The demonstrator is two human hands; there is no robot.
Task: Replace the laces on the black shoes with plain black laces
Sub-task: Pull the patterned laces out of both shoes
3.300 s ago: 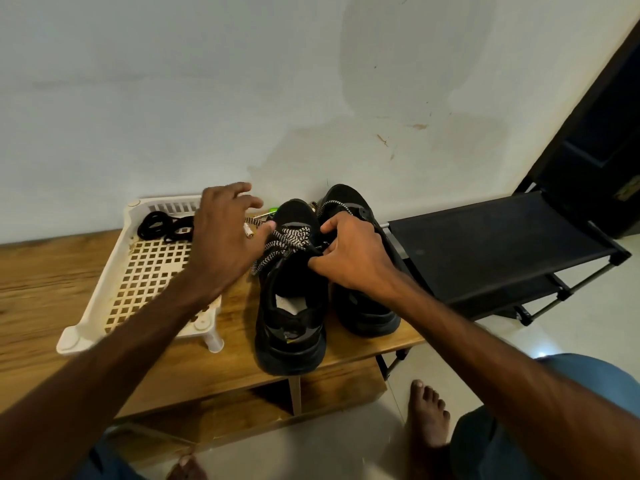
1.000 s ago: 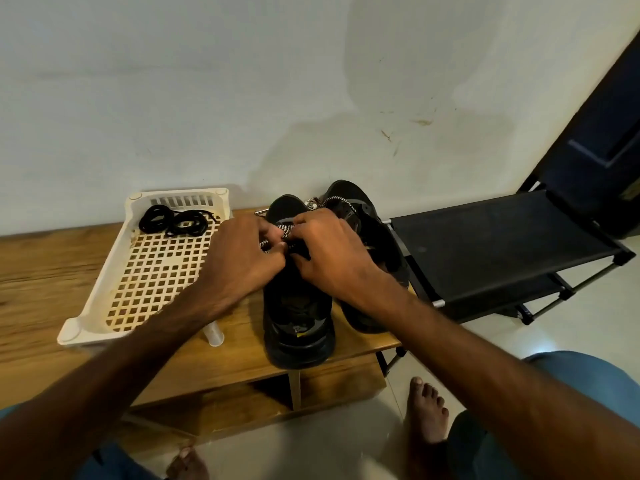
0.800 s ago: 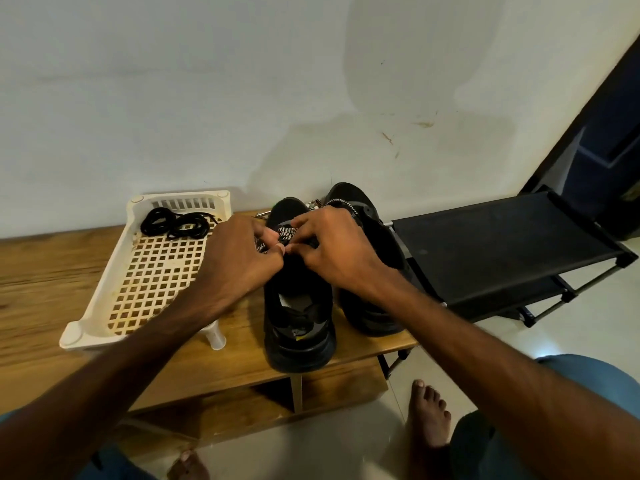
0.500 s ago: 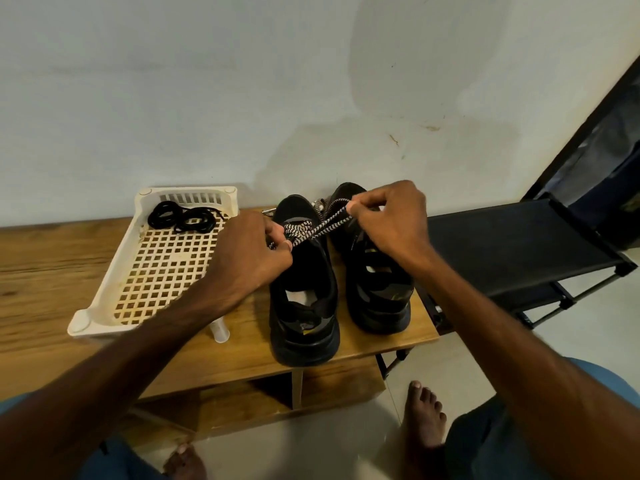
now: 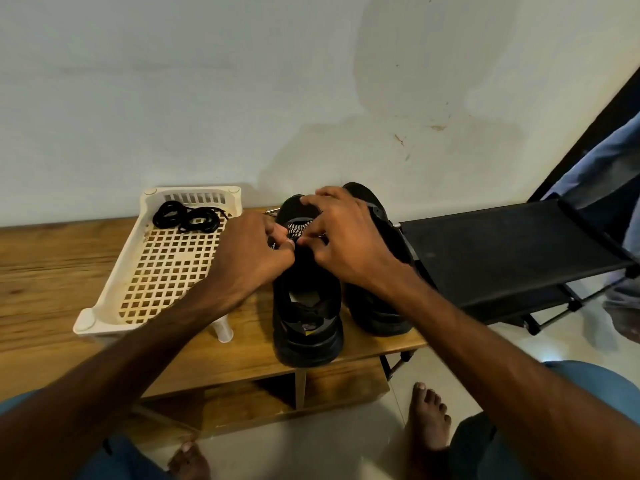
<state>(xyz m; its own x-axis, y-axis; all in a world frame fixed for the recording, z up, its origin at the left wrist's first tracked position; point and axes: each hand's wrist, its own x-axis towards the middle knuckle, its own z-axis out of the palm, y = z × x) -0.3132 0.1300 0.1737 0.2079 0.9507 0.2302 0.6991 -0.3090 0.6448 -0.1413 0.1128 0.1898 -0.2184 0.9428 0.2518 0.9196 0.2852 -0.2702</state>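
Note:
Two black shoes stand side by side on a wooden bench (image 5: 52, 271), heels toward me. The left shoe (image 5: 306, 313) carries a black-and-white patterned lace (image 5: 297, 229) over its tongue. My left hand (image 5: 252, 258) pinches that lace at the shoe's left side. My right hand (image 5: 343, 237) is over the same shoe's laces, thumb and fingers pinching the patterned lace. The right shoe (image 5: 377, 306) is partly hidden behind my right wrist. Coiled plain black laces (image 5: 188, 218) lie in the far corner of a cream plastic basket (image 5: 114, 299).
The basket sits left of the shoes on the bench. A black fabric shoe rack (image 5: 502, 258) stands to the right, against a dark door frame. A white wall rises behind. My bare feet rest on the tiled floor (image 5: 329, 445) below the bench edge.
Half a second ago my right hand held a stretch of patterned lace pulled out up and to the right. It has come back down to the left shoe, meeting my left hand.

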